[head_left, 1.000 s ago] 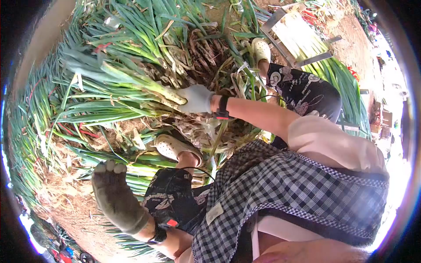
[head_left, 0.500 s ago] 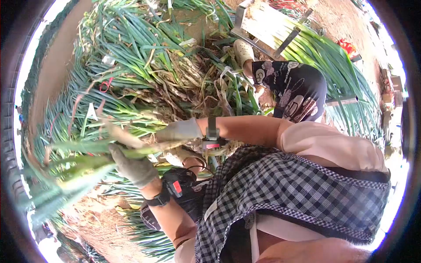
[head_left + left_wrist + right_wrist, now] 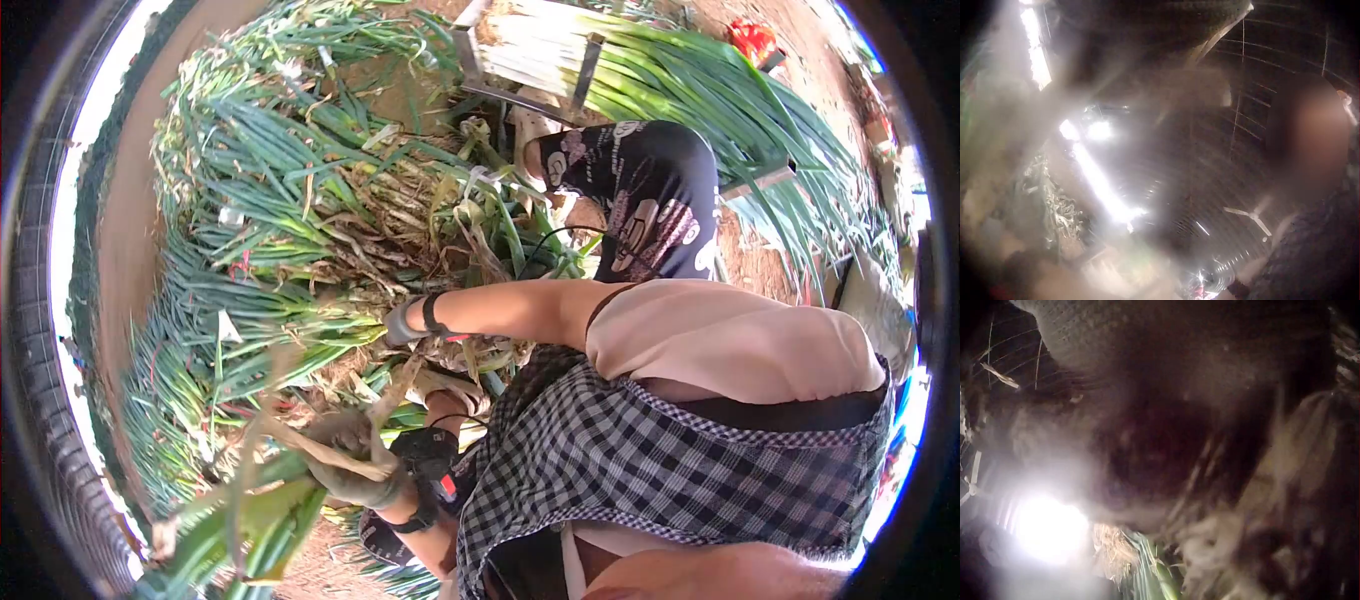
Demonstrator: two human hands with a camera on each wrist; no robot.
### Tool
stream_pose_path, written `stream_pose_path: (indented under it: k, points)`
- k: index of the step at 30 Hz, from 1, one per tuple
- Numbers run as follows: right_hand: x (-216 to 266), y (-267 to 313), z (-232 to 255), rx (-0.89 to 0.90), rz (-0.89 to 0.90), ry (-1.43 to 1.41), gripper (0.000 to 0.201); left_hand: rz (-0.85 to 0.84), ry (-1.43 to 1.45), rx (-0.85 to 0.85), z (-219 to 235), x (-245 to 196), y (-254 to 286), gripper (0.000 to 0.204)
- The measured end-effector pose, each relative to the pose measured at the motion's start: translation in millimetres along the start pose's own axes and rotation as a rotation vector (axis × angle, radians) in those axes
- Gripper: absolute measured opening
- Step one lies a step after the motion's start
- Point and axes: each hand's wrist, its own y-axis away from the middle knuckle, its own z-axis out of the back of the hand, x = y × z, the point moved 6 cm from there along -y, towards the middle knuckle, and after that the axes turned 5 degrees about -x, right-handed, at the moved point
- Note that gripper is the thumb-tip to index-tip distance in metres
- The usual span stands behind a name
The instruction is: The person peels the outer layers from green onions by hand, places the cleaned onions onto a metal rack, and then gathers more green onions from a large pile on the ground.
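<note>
In the head view my left hand (image 3: 350, 460), in a soiled grey glove, grips a bunch of green onions (image 3: 270, 510); its leaves hang toward the lower left and a pale dry leaf crosses the glove. My right hand (image 3: 402, 324), gloved in grey, is at the root ends of the onions piled on the ground (image 3: 330, 340); its fingers are hidden there. The right wrist view has a blurred glove (image 3: 1147, 337) above pale roots or dry leaves (image 3: 1216, 544). In the left wrist view the near things are too blurred to make out.
A metal-framed rack (image 3: 585, 70) holding white-stemmed onions stands at the upper right, a red thing (image 3: 752, 40) beyond it. My bent knee (image 3: 670, 190) lies between rack and right arm. A pale shoe (image 3: 532, 125) rests by the pile.
The onion bunch, first gripped by my right hand, passed to my left hand, which has drawn it lower in the view. My right hand moved off it to the pile. The view has shifted.
</note>
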Motion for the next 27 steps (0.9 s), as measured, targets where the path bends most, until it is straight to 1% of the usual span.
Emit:
stream_pose_path:
  k: [1, 2, 3, 4, 5, 6, 7, 8, 9, 12, 14, 15, 16, 19, 20, 21, 23, 25, 26, 27]
  points:
    - [11.5, 34.9, 24.8, -0.085, 0.027, -0.011, 0.022, -0.027, -0.067, -0.014, -0.9, -5.1, 9.1, 0.079]
    - [1.2, 19.4, 9.2, -0.105, 0.016, -0.020, 0.022, -0.012, -0.066, -0.005, -5.9, -8.1, 18.5, 0.078]
    - [-18.3, -23.4, -21.7, -0.225, -0.044, -0.177, 0.025, 0.016, -0.057, -0.003, -8.3, -10.9, 30.1, 0.077]
    - [-4.9, 13.9, 10.5, -0.339, -0.094, -0.333, 0.031, 0.039, -0.047, 0.004, -10.9, -13.5, 39.5, 0.075]
    - [-0.2, 57.7, 23.1, -0.241, -0.184, -0.381, 0.042, 0.060, -0.043, 0.010, -10.5, -14.6, 46.5, 0.074]
    - [-13.5, 18.1, -6.0, -0.243, -0.198, -0.338, 0.046, 0.076, -0.038, 0.009, -8.7, -14.6, 49.2, 0.073]
    - [-7.9, 27.9, -0.8, -0.245, -0.210, -0.294, 0.049, 0.084, -0.045, 0.011, -7.1, -15.3, 53.6, 0.071]
    - [-8.9, 38.0, 2.5, -0.178, -0.211, -0.267, 0.062, 0.089, -0.048, 0.009, -3.8, -15.1, 56.8, 0.070]
    - [-27.2, 21.8, -16.6, -0.324, -0.279, -0.270, 0.045, 0.094, -0.058, 0.008, -0.2, -15.1, 58.6, 0.069]
    - [-53.0, 61.5, -7.4, -0.195, -0.246, -0.367, 0.050, 0.102, -0.085, 0.004, 12.3, -13.9, 51.4, 0.064]
    - [-55.5, 88.7, 6.5, -0.175, -0.279, -0.449, 0.055, 0.101, -0.103, -0.007, 21.4, -12.9, 49.3, 0.062]
    - [-56.2, 93.4, 9.9, -0.156, -0.300, -0.559, 0.073, 0.097, -0.121, -0.007, 25.2, -13.3, 49.2, 0.060]
    - [-60.7, 77.6, 7.8, -0.028, -0.251, -0.389, 0.069, 0.101, -0.124, -0.013, 27.4, -14.3, 50.0, 0.059]
    - [-124.2, 0.4, -70.2, 0.051, -0.101, -0.049, 0.052, 0.086, -0.141, -0.013, 26.3, -14.2, 46.8, 0.055]
    - [-135.9, 10.8, -62.5, 0.000, -0.144, -0.103, 0.052, 0.074, -0.144, -0.014, 25.5, -13.8, 43.7, 0.054]
    - [-137.9, 24.5, -52.0, -0.049, -0.179, -0.161, 0.052, 0.070, -0.136, -0.022, 26.2, -14.2, 42.4, 0.052]
    - [-130.3, 50.9, -35.1, -0.135, -0.233, -0.285, 0.052, 0.053, -0.150, -0.024, 28.8, -12.6, 40.2, 0.050]
    - [-119.1, 92.4, -15.3, -0.205, -0.293, -0.415, 0.054, 0.051, -0.160, -0.030, 29.0, -11.3, 39.6, 0.047]
    - [-84.9, 142.7, 38.8, -0.385, -0.283, -0.394, 0.061, 0.047, -0.166, -0.028, 28.8, -10.5, 38.5, 0.046]
    - [-69.4, 130.7, 58.3, -0.469, -0.008, -0.602, 0.062, 0.048, -0.172, -0.029, 28.2, -8.9, 36.9, 0.045]
